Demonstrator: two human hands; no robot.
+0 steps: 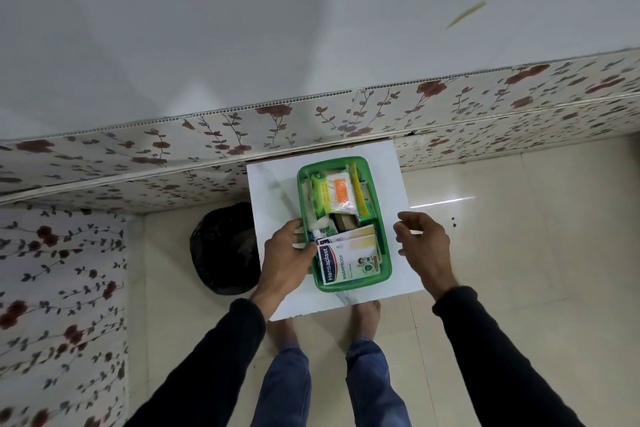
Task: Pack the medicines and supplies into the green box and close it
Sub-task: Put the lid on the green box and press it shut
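The green box stands open on a small white table, filled with supplies. A white Hansaplast plaster box lies at its near end. A clear pack of cotton buds with an orange label and a light green packet fill the far end. My left hand rests against the box's left rim, thumb touching the plaster box. My right hand hovers just right of the box, fingers curled and apart, holding nothing. No lid is visible.
A black bin bag sits on the floor left of the table. Floral-patterned wall panels run behind the table and along the left. My bare feet stand on the cream tiled floor under the table's near edge.
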